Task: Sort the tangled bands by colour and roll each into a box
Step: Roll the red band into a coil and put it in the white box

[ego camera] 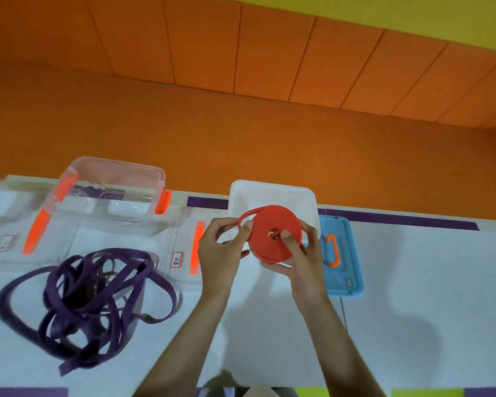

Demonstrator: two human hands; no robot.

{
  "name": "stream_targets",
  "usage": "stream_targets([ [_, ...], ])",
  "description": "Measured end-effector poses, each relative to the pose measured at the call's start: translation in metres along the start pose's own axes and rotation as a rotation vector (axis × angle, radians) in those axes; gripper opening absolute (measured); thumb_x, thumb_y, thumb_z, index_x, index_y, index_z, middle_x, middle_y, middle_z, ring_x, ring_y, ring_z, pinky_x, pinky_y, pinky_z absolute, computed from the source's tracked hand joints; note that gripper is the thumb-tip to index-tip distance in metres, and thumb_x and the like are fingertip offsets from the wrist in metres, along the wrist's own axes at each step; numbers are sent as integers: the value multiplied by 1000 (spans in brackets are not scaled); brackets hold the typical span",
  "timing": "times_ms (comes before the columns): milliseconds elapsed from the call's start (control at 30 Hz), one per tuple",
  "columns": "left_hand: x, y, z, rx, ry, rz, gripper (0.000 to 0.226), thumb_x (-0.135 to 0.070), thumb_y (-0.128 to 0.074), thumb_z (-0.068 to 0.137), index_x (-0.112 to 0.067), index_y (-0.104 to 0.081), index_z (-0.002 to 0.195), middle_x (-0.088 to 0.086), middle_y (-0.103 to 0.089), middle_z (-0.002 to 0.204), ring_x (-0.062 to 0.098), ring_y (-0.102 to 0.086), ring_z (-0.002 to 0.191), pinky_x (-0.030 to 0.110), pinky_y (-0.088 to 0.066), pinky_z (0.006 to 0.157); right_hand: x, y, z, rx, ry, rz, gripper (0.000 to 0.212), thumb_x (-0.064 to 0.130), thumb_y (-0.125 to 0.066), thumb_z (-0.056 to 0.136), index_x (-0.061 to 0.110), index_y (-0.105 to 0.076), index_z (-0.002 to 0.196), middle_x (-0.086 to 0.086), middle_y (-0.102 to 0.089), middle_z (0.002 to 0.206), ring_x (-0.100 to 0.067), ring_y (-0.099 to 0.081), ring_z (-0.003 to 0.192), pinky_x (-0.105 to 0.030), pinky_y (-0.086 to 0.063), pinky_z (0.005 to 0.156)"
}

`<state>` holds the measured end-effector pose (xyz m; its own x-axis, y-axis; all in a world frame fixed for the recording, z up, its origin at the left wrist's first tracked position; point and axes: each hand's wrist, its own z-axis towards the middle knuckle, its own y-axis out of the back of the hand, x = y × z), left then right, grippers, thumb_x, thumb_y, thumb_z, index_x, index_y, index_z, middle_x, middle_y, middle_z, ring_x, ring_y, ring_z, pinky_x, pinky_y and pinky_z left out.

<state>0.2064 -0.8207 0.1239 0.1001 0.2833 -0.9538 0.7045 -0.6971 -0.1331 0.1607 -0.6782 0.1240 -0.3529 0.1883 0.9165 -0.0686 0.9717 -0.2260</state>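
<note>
The person is holding the red band [265, 239], already wound into a flat coil, just above the tabletop [413, 282] in front of the white box [269, 184], which is sitting at the far edge near the middle. The right hand [304, 267] is gripping the coil, thumb pressing on its face beside the centre hole and fingers curling behind, apparently so the turns are not springing loose. The left hand [222, 253] is pinching the short loose loop of the red band at the coil's upper left, most likely guiding the last stretch round the outside. Judging by how little is hanging free, the rolling is nearly finishing, and the white box is lying close behind for the drop. The purple bands [166, 285] are lying in a loose tangle toward the near left corner, not yet being rolled. A clear box [112, 163] with orange clips is standing at the far left edge, seemingly waiting for them. A blue lid [347, 262] with an orange handle is lying flat just right of the white box, leaving that box open.
</note>
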Motion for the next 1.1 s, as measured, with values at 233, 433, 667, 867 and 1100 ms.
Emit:
stream_targets([
  [233, 0, -35, 52, 66, 200, -10, 33, -13, -91, 82, -19, -77, 111, 6, -78, 111, 28, -80, 90, 47, -67, 71, -7, 4, 70, -30, -150, 78, 36, 26, -77, 95, 36, -62, 126, 2, -67, 133, -26, -69, 122, -46, -65, 80],
  [433, 30, -72, 105, 55, 236, 104, 32, -7, -91, 79, -15, -78, 107, 12, -76, 111, 35, -78, 98, 51, -67, 72, -14, 24, 155, -99, -220, -310, 25, 22, -74, 98, 17, -63, 120, -7, -69, 123, -29, -66, 119, -46, -57, 101],
  [667, 90, -99, 167, 34, 363, 270, 27, -7, -92, 77, -15, -77, 98, 14, -79, 102, 40, -76, 100, 60, -63, 85, -41, 42, 222, 44, -281, -762, 30, 16, -59, 104, 3, -64, 130, -11, -68, 116, -30, -64, 108, -51, -55, 103],
  [867, 127, -111, 198, 48, 539, 332, 27, -5, -86, 85, -15, -70, 105, 16, -74, 114, 39, -73, 105, 55, -65, 82, -74, 50, 249, 44, -428, -782, 28, 17, -59, 102, -1, -69, 122, -15, -67, 104, -42, -68, 108, -58, -57, 97],
  [1100, 161, -125, 210, -54, 534, 374, 36, 0, -80, 88, -7, -69, 122, 17, -74, 121, 39, -68, 116, 58, -56, 103, -98, 48, 267, 58, -521, -803, 23, 28, -57, 105, 8, -67, 106, -23, -70, 112, -35, -66, 101, -57, -55, 101],
])
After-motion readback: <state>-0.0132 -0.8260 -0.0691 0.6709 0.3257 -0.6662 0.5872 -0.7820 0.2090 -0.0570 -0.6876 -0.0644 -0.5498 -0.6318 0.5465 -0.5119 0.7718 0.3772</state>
